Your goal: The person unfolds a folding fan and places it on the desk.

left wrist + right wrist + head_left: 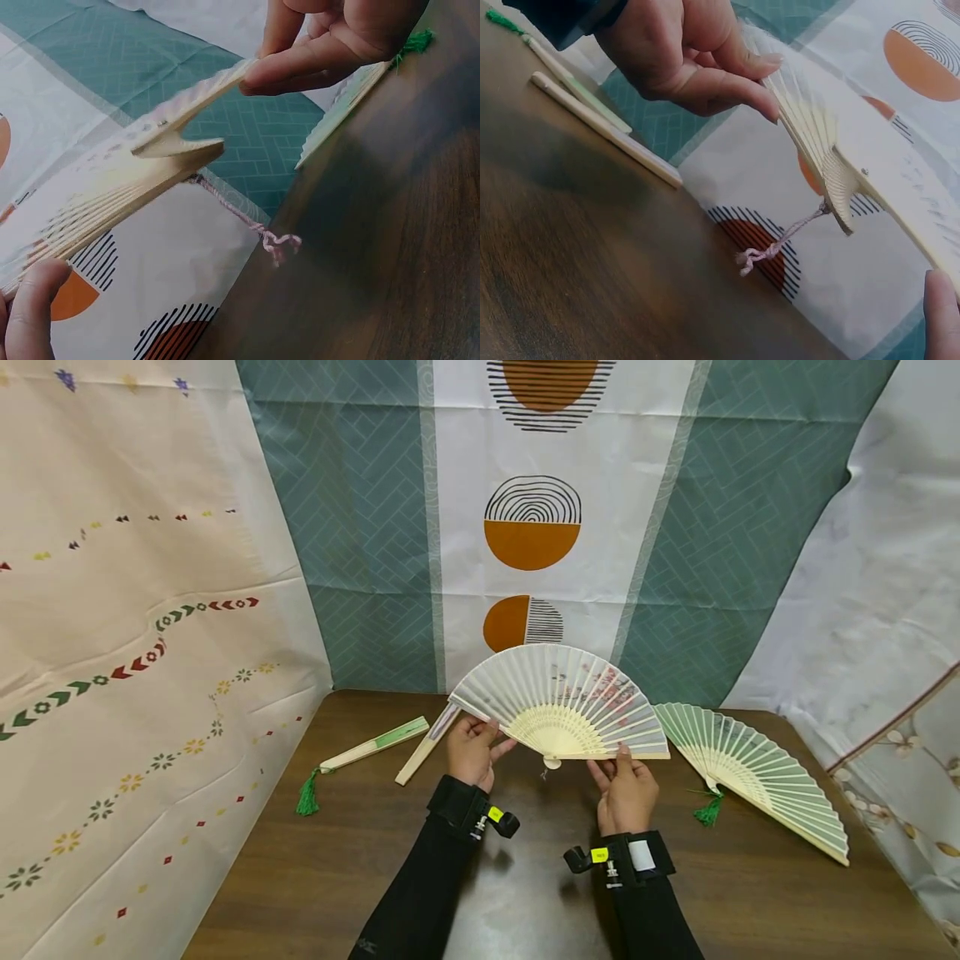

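While four fans are in view, two spread and two folded, only the white fan (562, 702) is held, raised above the table (330, 877): the left hand's (471, 753) fingers pinch its left end, the right hand's (627, 789) its right. One pink cord (232, 208) hangs from it. The spread green fan (757, 768) lies at right; the folded green fan (375, 745) and folded pale fan (427, 746) lie at left. Two green tassels (307, 795) show, one per green fan.
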`<state>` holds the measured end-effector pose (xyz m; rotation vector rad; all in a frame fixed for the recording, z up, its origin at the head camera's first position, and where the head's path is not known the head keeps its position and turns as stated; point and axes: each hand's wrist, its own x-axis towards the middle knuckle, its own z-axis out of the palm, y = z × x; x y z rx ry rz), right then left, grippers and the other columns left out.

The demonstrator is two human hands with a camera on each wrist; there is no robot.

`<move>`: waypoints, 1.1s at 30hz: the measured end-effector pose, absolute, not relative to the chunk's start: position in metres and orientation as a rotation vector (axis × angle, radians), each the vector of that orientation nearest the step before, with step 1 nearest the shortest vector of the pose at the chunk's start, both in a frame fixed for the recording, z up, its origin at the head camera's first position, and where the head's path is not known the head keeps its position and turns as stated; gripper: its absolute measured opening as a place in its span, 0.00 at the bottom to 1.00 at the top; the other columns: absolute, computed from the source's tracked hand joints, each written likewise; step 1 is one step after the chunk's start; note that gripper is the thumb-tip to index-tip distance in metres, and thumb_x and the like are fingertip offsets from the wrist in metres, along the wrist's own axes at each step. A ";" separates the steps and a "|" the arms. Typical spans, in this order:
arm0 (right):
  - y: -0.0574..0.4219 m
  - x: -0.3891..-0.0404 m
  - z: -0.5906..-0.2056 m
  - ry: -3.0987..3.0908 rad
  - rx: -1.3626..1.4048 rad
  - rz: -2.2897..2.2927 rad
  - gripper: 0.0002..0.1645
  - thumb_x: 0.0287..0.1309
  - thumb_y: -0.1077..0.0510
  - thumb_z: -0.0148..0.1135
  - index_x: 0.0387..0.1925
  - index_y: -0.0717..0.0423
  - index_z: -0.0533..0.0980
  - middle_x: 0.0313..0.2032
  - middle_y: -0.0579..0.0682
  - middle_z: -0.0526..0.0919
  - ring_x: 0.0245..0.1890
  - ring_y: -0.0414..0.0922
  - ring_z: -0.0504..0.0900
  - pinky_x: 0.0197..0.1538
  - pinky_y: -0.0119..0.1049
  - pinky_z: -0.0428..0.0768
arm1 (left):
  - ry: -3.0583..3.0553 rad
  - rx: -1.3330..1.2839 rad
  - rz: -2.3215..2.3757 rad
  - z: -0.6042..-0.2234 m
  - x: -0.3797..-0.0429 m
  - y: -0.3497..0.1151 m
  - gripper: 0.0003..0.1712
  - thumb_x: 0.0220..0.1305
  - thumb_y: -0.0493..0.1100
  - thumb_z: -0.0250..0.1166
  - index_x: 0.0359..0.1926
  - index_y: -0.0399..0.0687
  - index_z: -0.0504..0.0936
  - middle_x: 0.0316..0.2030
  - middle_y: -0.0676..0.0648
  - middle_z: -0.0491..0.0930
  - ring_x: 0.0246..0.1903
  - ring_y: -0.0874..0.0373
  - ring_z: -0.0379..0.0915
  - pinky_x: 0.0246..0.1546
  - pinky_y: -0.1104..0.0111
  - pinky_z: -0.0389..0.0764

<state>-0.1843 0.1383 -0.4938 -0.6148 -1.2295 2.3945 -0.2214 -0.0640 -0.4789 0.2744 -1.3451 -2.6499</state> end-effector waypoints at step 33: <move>0.133 -0.187 -0.489 -1.052 -0.671 2.357 0.13 0.90 0.54 0.55 0.51 0.62 0.73 0.55 0.49 0.76 0.47 0.41 0.79 0.47 0.33 0.97 | -1.114 0.367 -2.621 -0.480 -0.222 -0.046 0.10 0.80 0.24 0.65 0.43 0.41 0.78 0.36 0.48 0.75 0.38 0.58 0.77 0.33 0.66 0.98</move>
